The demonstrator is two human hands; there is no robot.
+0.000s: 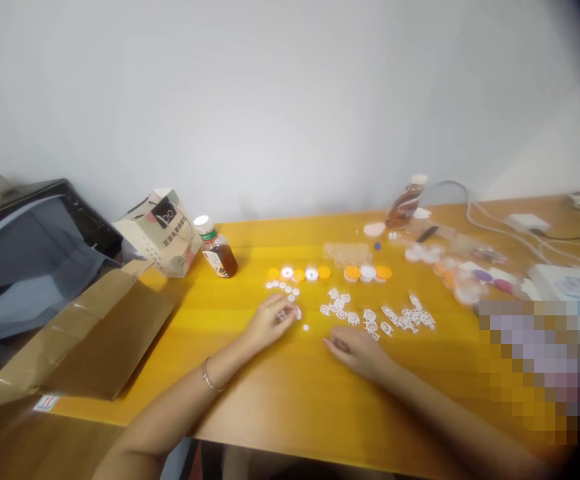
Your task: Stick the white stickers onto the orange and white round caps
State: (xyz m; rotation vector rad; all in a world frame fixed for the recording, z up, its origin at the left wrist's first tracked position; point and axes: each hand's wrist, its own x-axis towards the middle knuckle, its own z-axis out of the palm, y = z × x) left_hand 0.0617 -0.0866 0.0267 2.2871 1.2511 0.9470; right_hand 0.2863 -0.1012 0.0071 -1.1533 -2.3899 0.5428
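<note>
My left hand (270,321) rests on the yellow table (270,387), fingers curled round small white round pieces (287,315). A few more white discs (283,287) lie just beyond it. My right hand (355,350) lies on the table with its fingers bent inward near a scatter of white cut-out parts (370,317). What the right fingers hold, if anything, is too small to make out. A row of orange and white caps (300,273) runs behind both hands.
A tilted brown bottle (217,250) and a small carton (163,230) stand at the left. A brown paper bag (95,333) lies on the table's left edge. Another bottle (405,203), lids, cables (495,227) and white boxes crowd the right.
</note>
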